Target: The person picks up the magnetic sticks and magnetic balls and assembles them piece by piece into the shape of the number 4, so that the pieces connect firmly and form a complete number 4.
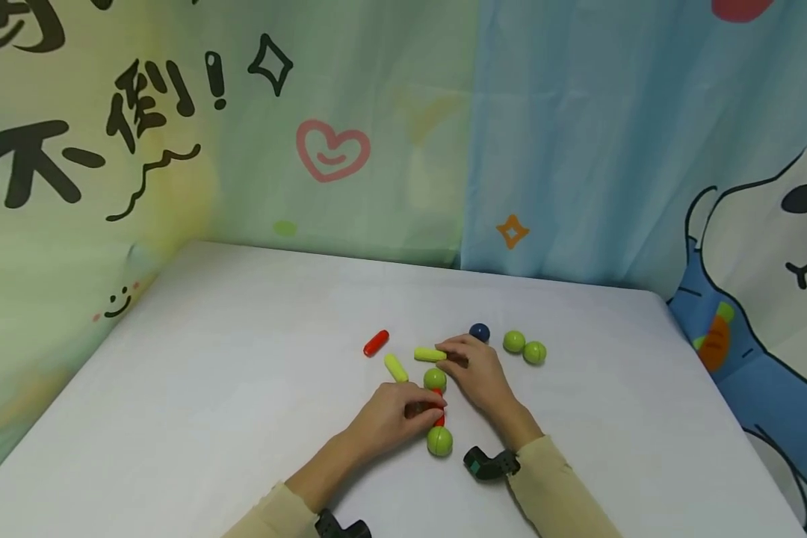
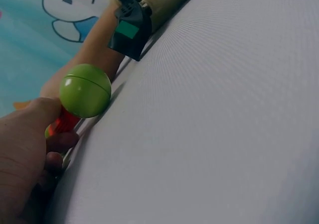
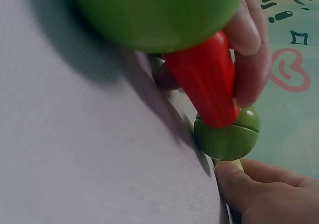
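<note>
My left hand [image 1: 397,418] pinches a red rod [image 1: 438,418] between thumb and fingers. The rod joins a green ball [image 1: 440,441] at its near end to another green ball [image 1: 435,379] at its far end, as the right wrist view also shows. Just beyond the far ball, my right hand [image 1: 474,370] pinches the right end of a yellow-green rod [image 1: 430,354]. That rod lies crosswise, and the fingers cover its end. In the right wrist view, the right thumb [image 3: 234,184] is close against the far green ball [image 3: 227,137].
A second yellow-green rod [image 1: 395,368] lies just beyond my left hand, with a loose red rod [image 1: 376,343] farther off. Behind the right hand sits a dark blue ball [image 1: 480,332]. Two green balls [image 1: 514,341] stand to its right on the white table [image 1: 242,359].
</note>
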Motion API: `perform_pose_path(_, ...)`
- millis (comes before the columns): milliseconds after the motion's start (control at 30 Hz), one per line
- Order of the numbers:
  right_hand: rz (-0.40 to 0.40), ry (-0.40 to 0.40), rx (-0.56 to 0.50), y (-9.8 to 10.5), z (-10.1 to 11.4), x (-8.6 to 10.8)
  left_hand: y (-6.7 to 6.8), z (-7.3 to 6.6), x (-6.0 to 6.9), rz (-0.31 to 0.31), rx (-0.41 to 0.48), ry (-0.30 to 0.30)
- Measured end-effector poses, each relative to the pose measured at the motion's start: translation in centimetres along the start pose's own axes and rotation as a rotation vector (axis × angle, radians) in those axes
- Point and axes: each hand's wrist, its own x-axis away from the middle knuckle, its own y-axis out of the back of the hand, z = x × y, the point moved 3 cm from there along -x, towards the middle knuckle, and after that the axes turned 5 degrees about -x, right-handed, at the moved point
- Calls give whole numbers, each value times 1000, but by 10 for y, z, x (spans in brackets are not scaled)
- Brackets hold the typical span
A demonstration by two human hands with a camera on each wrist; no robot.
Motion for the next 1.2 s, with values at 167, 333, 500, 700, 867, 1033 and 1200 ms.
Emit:
perform_pose_path(167, -32, -32, -30, 0, 2, 1, 1, 1, 0, 9, 28, 13)
perform_pose_path(333, -41, -43, -78, -2, 2, 4, 1, 2, 3, -8, 33, 13)
perform_pose_path(500, -70, -49, -56, 1, 0, 10, -1, 1, 3, -15, 46, 2)
perform_pose_path(700, -92, -71, -96, 11, -4, 20, 0, 2, 1, -35, 35, -2)
perform_pose_path(867, -97, -88, -114, 19, -7, 34, 1, 3, 0, -34, 35, 18)
perform_pose_path(1033, -114, -125, -126, 26, -10, 50, 0, 3, 2, -31, 36, 40)
perform_pose_path(1200, -120, -143, -150, 34, -13, 65, -3, 3, 3, -33, 42, 61)
